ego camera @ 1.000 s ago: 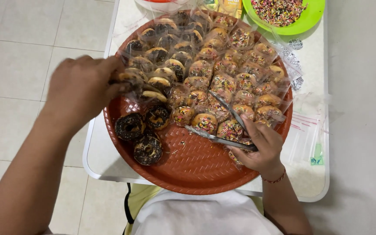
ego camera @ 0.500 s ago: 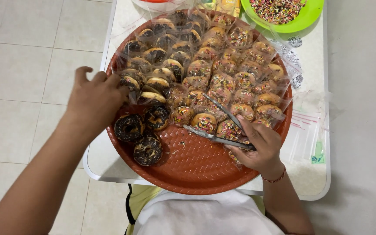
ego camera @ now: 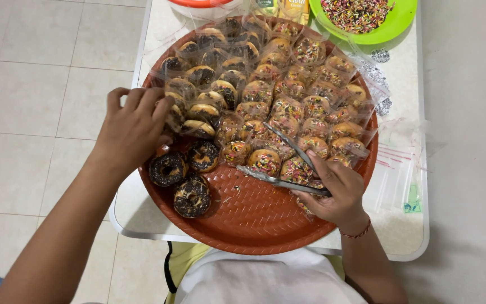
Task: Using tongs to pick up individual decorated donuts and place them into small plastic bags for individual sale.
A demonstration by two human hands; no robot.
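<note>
**Head camera: hands at work over a tray of bagged doughnuts**

The head view looked down on a round orange woven tray (ego camera: 265,225) resting on a small white table (ego camera: 406,236). Rows of small sprinkled doughnuts in clear plastic bags (ego camera: 288,95) filled the tray's far half. The left hand (ego camera: 133,126) sat at the tray's left rim, fingers curled and pinching a bagged doughnut (ego camera: 174,115) at the edge of the rows. Three unwrapped chocolate doughnuts (ego camera: 189,197) lay on bare tray just below that hand. The right hand (ego camera: 336,188) rested on the tray's right side, gripping metal tongs (ego camera: 282,163) whose open arms pointed left over the nearest row. Beyond the tray's far right rim stood a green plate of coloured sprinkles (ego camera: 367,17). A stack of empty clear bags (ego camera: 397,174) lay on the table just right of the tray.
</note>
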